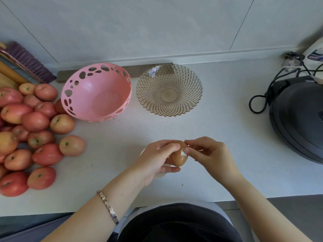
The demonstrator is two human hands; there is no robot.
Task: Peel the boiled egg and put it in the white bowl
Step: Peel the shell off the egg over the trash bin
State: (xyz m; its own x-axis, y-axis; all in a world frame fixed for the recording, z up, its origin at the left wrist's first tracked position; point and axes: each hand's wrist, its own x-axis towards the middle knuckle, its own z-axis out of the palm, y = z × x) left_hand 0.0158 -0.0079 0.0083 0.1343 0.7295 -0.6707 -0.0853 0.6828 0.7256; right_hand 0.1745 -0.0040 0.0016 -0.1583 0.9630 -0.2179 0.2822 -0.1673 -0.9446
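egg [180,158] betw both hands' fingers [172,147], prob pinched

Your left hand [157,158] covers most of the white bowl [161,175] beneath it; only slivers of rim show. The egg [180,158] is half hidden between that hand and your right hand [212,154], so how far it is peeled is unclear. Far left of your left hand, the apples [35,130] run off the frame; far right, the dark appliance [300,117] is cut off too.
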